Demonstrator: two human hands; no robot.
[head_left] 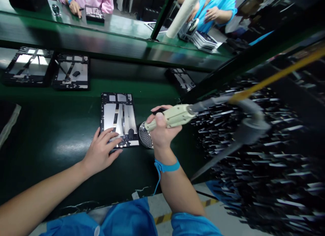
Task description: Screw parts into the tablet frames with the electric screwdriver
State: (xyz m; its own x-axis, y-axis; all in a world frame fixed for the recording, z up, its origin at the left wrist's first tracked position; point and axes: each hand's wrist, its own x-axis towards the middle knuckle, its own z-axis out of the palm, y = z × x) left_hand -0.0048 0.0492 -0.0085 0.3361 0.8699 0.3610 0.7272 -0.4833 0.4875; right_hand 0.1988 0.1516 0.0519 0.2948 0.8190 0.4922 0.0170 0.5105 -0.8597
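My left hand [103,149] rests with fingers spread on the lower left part of an opened tablet [130,117], whose inner side with its flat cables faces up. In my right hand [162,133] is a pale green electric screwdriver [179,116], my fingers wrapped round its body. The tool's front end points left and down, over a round metal dish with a perforated top [145,136]. That dish sits just right of the tablet, partly hidden behind my right hand. A blue strap [167,166] circles my right wrist.
Two more opened tablets [72,72] lie at the back left, another [181,78] at the back right. Racked dark parts [254,155] crowd the right side. Across the green bench [63,127], two people [88,1] work. A cable [254,109] trails from the screwdriver.
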